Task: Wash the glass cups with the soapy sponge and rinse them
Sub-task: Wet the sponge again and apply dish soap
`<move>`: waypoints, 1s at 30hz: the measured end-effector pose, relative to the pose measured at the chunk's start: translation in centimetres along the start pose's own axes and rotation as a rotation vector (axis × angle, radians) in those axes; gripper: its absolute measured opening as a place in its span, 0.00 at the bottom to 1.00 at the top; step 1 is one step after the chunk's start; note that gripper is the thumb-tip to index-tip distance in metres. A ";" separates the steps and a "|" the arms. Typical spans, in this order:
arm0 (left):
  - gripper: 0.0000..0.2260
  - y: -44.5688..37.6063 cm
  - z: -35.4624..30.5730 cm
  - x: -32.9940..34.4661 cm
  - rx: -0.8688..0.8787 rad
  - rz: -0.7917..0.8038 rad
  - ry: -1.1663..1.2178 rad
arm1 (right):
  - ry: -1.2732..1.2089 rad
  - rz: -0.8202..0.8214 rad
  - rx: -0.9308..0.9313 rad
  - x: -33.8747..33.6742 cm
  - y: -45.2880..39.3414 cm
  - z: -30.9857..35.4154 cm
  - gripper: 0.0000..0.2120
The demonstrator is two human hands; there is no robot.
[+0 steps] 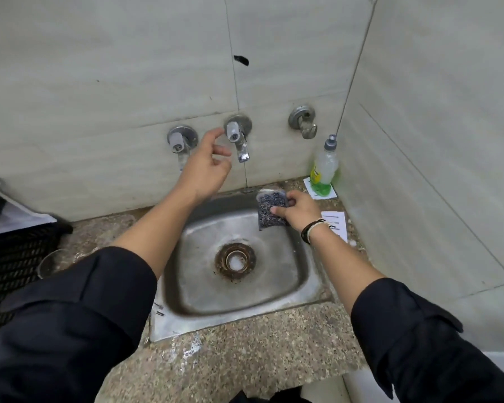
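Observation:
My right hand (298,212) grips a dark, speckled scrub sponge (269,209) over the back right corner of the steel sink (204,292). Up by the wall, my left hand (205,165) hovers with loosely curled fingers just left of the middle tap (239,138), holding nothing. A glass cup (48,263) stands on the counter at the left, partly hidden behind my left sleeve. No water runs from the tap.
A second tap (179,141) sits left of the middle one, and a wall valve (303,120) to the right. A bottle of green dish soap (325,167) stands in the back right corner. A black basket (12,257) fills the left edge. Paper slips (336,225) lie right of the sink.

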State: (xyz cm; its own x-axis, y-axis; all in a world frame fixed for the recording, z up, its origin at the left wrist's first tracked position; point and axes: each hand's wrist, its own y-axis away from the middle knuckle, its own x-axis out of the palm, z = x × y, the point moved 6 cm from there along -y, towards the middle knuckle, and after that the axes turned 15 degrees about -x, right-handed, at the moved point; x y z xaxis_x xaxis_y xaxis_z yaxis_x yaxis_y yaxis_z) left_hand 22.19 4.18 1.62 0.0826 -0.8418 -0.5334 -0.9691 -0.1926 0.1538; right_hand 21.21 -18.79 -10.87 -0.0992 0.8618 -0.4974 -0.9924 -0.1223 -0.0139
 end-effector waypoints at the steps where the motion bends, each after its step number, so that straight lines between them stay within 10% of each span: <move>1: 0.25 -0.4 -0.9 -0.5 0.043 -0.015 -0.066 | -0.038 0.014 -0.010 0.6 -0.3 1.0 0.14; 19: 0.15 -4.6 -8.0 1.7 0.169 -0.157 -0.613 | -0.271 -0.011 -0.002 2.4 -3.9 5.5 0.09; 26: 0.20 -4.9 -9.0 3.4 0.330 -0.417 -1.174 | -0.351 0.027 0.006 3.7 -5.5 4.3 0.11; 30: 0.20 -5.9 -8.3 3.6 0.320 -0.269 -1.145 | -0.317 0.040 -0.015 4.1 -5.9 4.1 0.11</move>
State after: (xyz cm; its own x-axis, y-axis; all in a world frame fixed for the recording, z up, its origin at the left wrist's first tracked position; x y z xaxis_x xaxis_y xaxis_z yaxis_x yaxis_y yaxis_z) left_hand 30.09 -1.89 5.71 0.1941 0.1680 -0.9665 -0.9794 -0.0231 -0.2007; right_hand 26.37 -12.48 -9.24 -0.1581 0.9664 -0.2027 -0.9863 -0.1642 -0.0139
